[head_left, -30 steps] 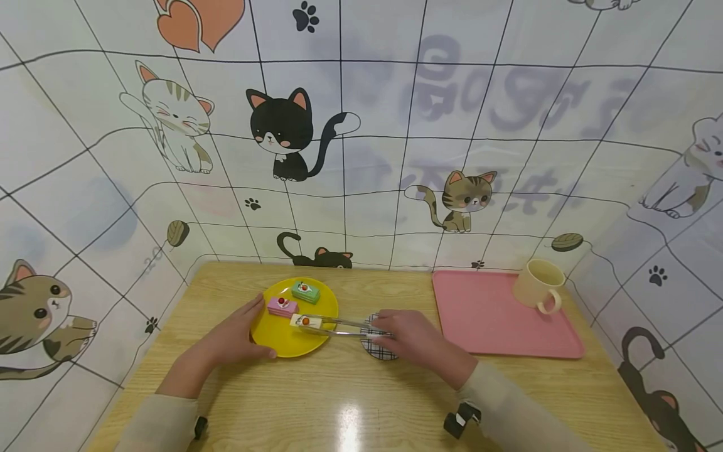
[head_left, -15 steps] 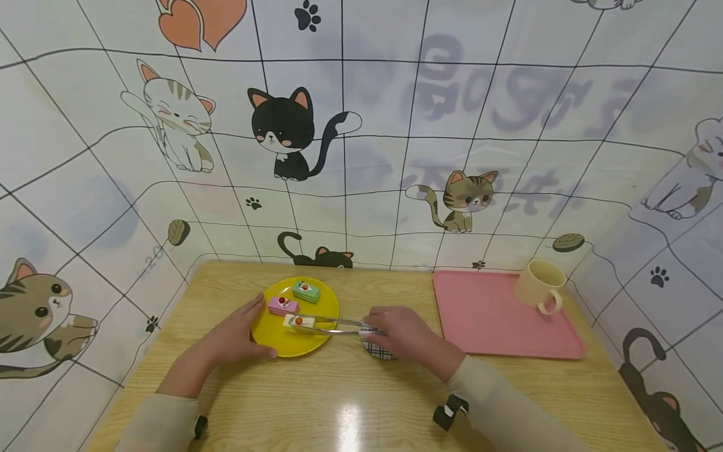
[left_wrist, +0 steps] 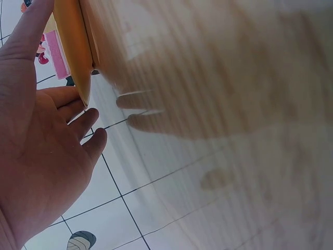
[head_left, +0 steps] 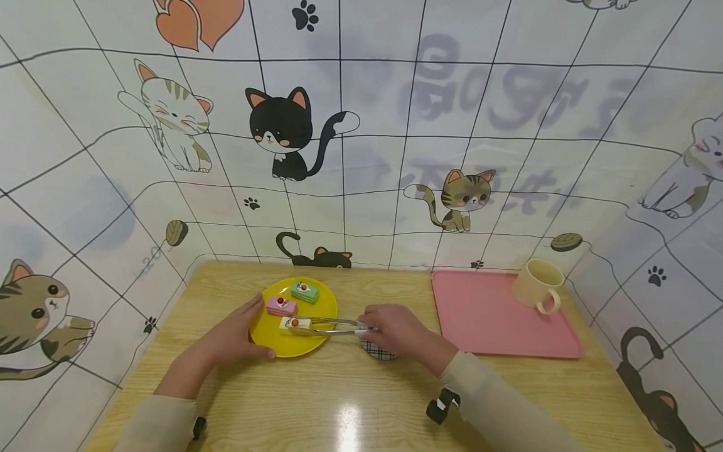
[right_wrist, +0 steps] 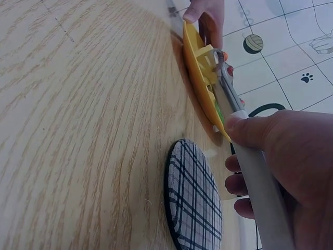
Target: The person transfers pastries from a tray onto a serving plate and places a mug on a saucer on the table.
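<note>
My right hand (head_left: 395, 329) grips a pair of tongs (head_left: 333, 321) by its white handles, the thumb pressing from above in the right wrist view. The tongs' tips lie on either side of a cream toy cake slice (head_left: 286, 322) with an orange topping. That slice sits on a yellow plate (head_left: 316, 345), in front of a pink toy cake slice (head_left: 281, 307) and a green one (head_left: 305, 292). With its fingers spread, my left hand (head_left: 231, 336) touches the plate's left rim; the left wrist view shows relaxed fingers beside the edge.
A round plaid coaster (head_left: 378, 351) lies under and in front of my right hand. Farther right is a pink tray (head_left: 480, 314), with a cream mug (head_left: 536, 282) at its back right corner. A cat-patterned sheet rises behind the wooden table (head_left: 316, 402).
The right hand and tongs have shifted left, and the cream cake slice has slid left across the plate with them. The left hand and plate have stayed in place.
</note>
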The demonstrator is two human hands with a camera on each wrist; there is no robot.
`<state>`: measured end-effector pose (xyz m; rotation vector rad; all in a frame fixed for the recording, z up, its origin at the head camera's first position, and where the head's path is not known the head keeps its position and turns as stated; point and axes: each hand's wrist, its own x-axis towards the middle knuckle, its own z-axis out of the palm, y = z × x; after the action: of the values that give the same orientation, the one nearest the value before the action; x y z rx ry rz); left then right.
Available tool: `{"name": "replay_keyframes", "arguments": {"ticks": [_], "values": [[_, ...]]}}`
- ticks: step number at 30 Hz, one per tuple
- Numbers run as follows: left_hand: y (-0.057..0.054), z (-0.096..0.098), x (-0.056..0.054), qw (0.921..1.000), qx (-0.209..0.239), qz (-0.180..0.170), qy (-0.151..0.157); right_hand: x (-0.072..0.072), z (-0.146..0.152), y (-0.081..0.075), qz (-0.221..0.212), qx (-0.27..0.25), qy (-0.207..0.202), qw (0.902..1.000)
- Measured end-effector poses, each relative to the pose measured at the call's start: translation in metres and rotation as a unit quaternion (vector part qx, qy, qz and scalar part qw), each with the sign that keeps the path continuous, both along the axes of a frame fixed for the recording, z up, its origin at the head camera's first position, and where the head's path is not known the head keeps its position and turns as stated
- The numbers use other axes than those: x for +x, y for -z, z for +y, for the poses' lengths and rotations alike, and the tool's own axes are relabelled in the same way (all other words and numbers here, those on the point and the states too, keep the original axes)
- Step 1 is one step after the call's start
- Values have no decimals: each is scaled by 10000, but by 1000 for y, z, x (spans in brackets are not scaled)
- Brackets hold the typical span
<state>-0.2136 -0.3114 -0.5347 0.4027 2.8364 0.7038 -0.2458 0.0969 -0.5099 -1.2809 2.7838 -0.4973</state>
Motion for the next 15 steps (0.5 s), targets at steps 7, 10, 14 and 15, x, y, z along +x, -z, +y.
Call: {"name": "replay_keyframes", "arguments": {"ticks": [7, 10, 14, 15], "values": [[0, 0, 0, 10000, 11, -29, -10, -3, -2, 0, -175, 26, 60, 9998], [-1, 1, 0, 10000, 30, -43, -19, -3, -2, 1, -214, 38, 62, 9997], [-2, 1, 1, 10000, 35, -51, -15, -4, -3, 2, -266, 8, 13, 9996], [-2, 1, 1, 10000, 39, -53, -15, -4, -3, 3, -285, 8, 0, 9996]]}}
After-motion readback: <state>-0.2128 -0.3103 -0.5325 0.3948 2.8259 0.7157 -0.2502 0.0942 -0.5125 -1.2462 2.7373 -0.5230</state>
